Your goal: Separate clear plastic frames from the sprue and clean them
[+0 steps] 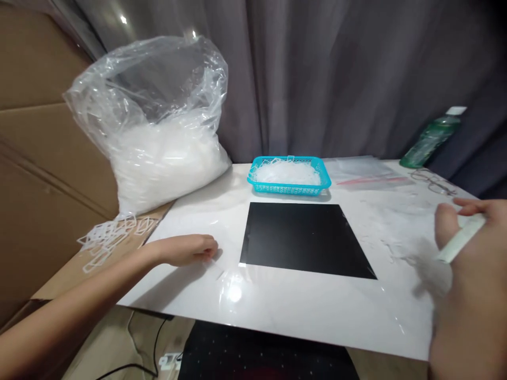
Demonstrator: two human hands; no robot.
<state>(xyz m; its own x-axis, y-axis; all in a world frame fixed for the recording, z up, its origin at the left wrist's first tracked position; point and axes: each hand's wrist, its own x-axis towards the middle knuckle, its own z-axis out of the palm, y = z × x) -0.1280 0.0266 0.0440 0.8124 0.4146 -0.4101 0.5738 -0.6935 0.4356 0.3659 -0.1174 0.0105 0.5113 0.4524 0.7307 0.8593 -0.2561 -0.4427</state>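
Note:
My left hand (194, 249) is low over the white table, left of a black square sheet (304, 240). Its fingers are pinched on a thin clear plastic piece (216, 269), whose outline is faint. At the right edge, my right hand (475, 264) is closed around a pale green stick-like tool (461, 240). A blurred greyish patch by the tool's lower end hides what kind it is. Behind the black sheet stands a blue plastic basket (289, 189) heaped with thin white rectangular frames (287, 172).
A large clear bag (166, 163) full of white pieces leans at the back left, with loose frames (109, 237) on cardboard before it. Plastic bags (364, 171), a green bottle (433, 137) and eyeglasses (433, 182) lie toward the back right. A grey curtain (317, 79) hangs behind.

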